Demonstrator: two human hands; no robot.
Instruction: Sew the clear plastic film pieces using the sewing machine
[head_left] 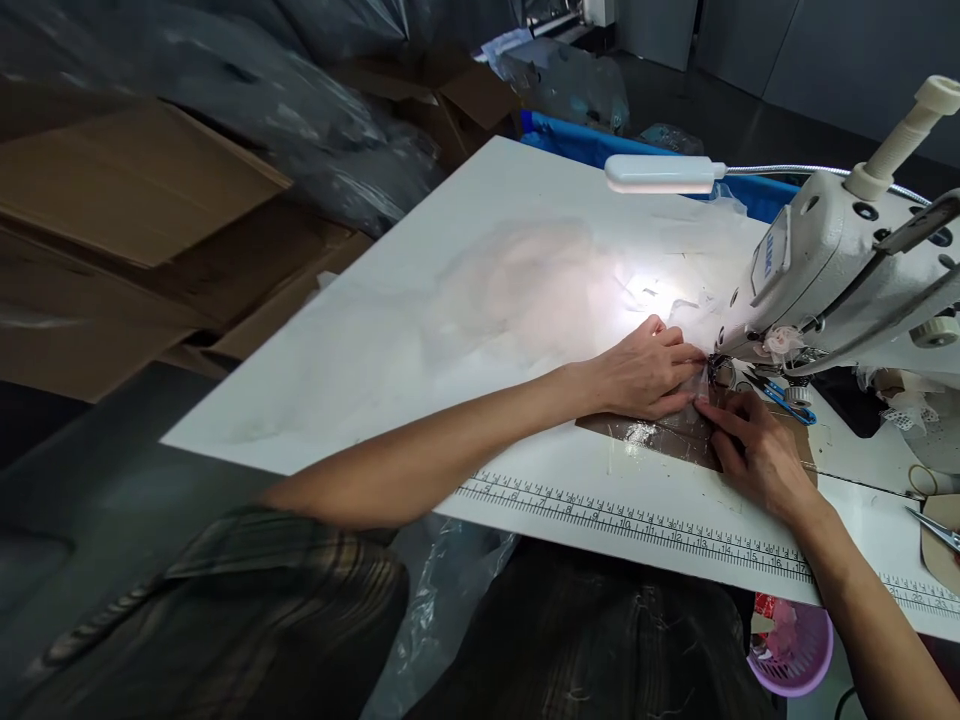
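Observation:
A small piece of sheer white fabric [703, 385] lies under the needle end of a white sewing machine [806, 260]. My left hand [649, 370] rests beside the presser foot, its bent fingers gathered on the fabric's left side. From the near right, my right hand [757, 445] holds the fabric's near edge at its index fingertip; the thumb sits lower. Beneath both hands is a shiny brown sheet [679, 437] on the white table [390, 370]. Part of the fabric is hidden by my fingers.
Blue-handled thread snips [787, 398] lie right of the needle. Silver scissors [934, 527] are at the right edge. A lit lamp [664, 174] hangs above the table. A printed ruler [622, 518] follows the front edge. Cardboard boxes [127, 180] stand left; a purple basket [802, 680] is below.

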